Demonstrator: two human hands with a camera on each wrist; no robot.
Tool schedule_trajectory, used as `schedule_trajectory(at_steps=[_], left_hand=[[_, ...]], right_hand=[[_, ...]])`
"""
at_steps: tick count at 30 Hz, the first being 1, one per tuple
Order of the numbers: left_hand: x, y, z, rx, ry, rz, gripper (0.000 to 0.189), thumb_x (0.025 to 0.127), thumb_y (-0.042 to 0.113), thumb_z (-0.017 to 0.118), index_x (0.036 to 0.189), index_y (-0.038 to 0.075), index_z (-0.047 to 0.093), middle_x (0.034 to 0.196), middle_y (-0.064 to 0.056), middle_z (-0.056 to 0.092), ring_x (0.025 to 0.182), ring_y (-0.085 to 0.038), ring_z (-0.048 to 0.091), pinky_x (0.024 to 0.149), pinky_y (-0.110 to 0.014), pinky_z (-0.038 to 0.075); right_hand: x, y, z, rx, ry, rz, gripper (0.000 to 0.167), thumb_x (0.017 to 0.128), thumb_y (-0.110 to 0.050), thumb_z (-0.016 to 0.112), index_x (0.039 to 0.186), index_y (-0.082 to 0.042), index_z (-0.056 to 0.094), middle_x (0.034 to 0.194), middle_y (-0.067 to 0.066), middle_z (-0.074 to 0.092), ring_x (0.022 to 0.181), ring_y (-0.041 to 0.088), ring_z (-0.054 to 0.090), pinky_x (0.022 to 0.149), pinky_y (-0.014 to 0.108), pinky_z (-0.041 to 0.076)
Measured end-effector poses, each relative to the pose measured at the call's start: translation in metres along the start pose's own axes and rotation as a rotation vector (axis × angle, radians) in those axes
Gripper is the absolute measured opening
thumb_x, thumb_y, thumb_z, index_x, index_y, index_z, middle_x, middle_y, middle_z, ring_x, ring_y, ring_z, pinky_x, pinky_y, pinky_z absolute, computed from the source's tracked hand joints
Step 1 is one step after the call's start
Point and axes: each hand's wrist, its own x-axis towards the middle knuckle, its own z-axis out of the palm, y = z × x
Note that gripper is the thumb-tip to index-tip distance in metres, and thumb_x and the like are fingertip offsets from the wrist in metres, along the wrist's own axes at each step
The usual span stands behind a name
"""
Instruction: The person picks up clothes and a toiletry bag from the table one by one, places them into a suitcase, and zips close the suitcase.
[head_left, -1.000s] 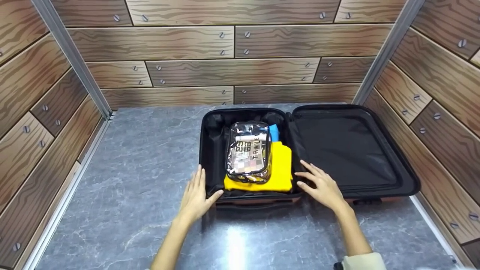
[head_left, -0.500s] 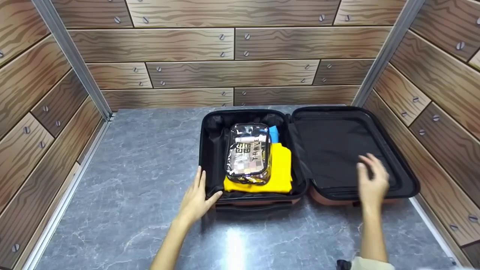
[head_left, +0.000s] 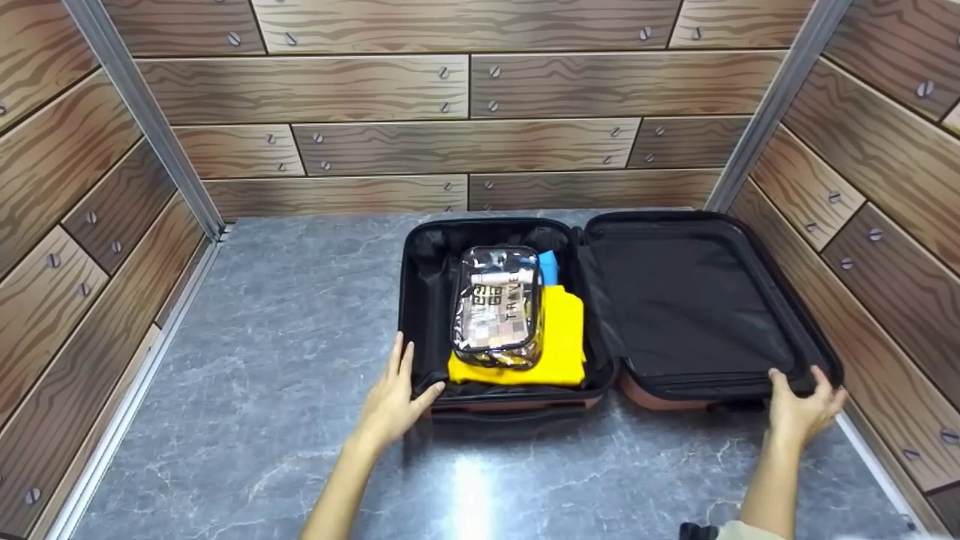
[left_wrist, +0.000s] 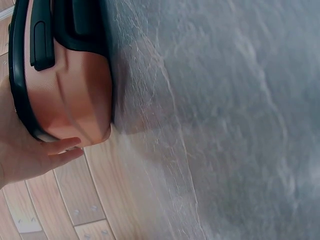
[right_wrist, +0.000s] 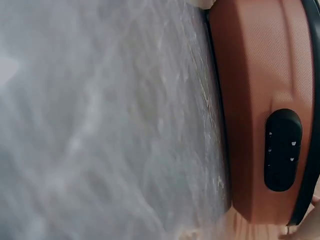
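An opened suitcase (head_left: pixel 424 315) with an orange-pink shell and black lining lies flat on a grey marbled surface. In its left half a clear travel pouch (head_left: pixel 495 300) with a makeup palette sits on a folded yellow cloth (head_left: pixel 564 330); a blue item (head_left: pixel 548 266) shows behind. My left hand (head_left: pixel 390 401) rests at that half's front left corner, fingers along the side and thumb over the front rim. At the front right corner of the lid (head_left: pixel 690 300), my right hand (head_left: pixel 802 409) holds the edge between thumb and fingers; its fingertips (right_wrist: pixel 311 225) barely show in the right wrist view.
Wood-patterned panels (head_left: pixel 375 82) stand behind and on both sides, the right one close to the lid. The grey surface (head_left: pixel 300 300) stretches to the left and in front. A black latch plate (right_wrist: pixel 283 150) sits on the lid's front side.
My right hand has moved right, from the suitcase's middle hinge area across the lid to its front right corner, and now holds the edge there. The left hand stays in place.
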Motion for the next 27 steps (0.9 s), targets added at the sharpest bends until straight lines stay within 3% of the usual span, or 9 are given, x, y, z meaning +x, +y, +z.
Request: schedule_trajectory(at_steps=[4,10,14,18,22,27], left_hand=[[0.001,0.000,0.001,-0.002,-0.005,-0.007,0.083,0.086,0.052,0.055,0.143,0.001,0.025,0.152,-0.010,0.007,0.122,-0.043,0.036,0.091,-0.055,0.036],[0.002,0.000,-0.001,-0.031,-0.015,-0.023,0.081,0.086,0.051,0.054,0.144,0.003,0.024,0.152,-0.008,0.005,0.121,-0.044,0.036,0.089,-0.058,0.037],[0.001,0.000,-0.002,-0.040,-0.013,-0.026,0.082,0.086,0.053,0.053,0.144,0.003,0.025,0.153,-0.007,0.005,0.120,-0.043,0.037,0.087,-0.057,0.039],[0.001,0.000,-0.002,-0.049,-0.014,-0.026,0.081,0.086,0.052,0.054,0.144,0.003,0.026,0.152,-0.007,0.005,0.120,-0.042,0.039,0.086,-0.056,0.040],[0.000,0.000,-0.001,-0.058,-0.016,-0.021,0.081,0.086,0.051,0.055,0.143,0.001,0.027,0.152,-0.008,0.005,0.120,-0.043,0.038,0.088,-0.056,0.038],[0.000,0.000,0.000,-0.069,-0.025,-0.021,0.079,0.086,0.047,0.057,0.143,0.001,0.027,0.152,-0.009,0.004,0.121,-0.044,0.036,0.089,-0.057,0.037]], right_hand=[[0.001,0.006,0.001,0.128,-0.074,0.082,0.073,0.085,-0.026,0.063,0.146,-0.027,0.023,0.152,-0.002,-0.005,0.135,0.013,-0.006,0.106,0.027,0.001],[-0.001,0.015,0.008,0.350,-0.032,0.035,0.072,0.085,-0.011,0.061,0.144,-0.034,0.025,0.150,-0.009,0.004,0.131,0.000,0.000,0.104,0.020,0.004],[-0.003,0.017,0.015,0.524,0.023,0.005,0.070,0.082,0.001,0.056,0.141,-0.028,0.035,0.147,-0.009,0.016,0.128,-0.003,0.009,0.102,0.016,0.014],[-0.004,0.018,0.019,0.670,0.115,-0.027,0.063,0.077,0.011,0.052,0.133,-0.018,0.048,0.141,-0.005,0.030,0.124,0.001,0.022,0.090,0.014,0.033],[-0.004,0.019,0.020,0.730,0.162,-0.054,0.057,0.074,0.014,0.050,0.125,-0.013,0.056,0.136,-0.001,0.036,0.121,0.007,0.028,0.080,0.017,0.041],[-0.005,0.015,0.015,0.701,0.154,-0.083,0.055,0.072,0.013,0.052,0.120,-0.012,0.060,0.142,0.000,0.029,0.126,0.006,0.023,0.094,0.016,0.032]])
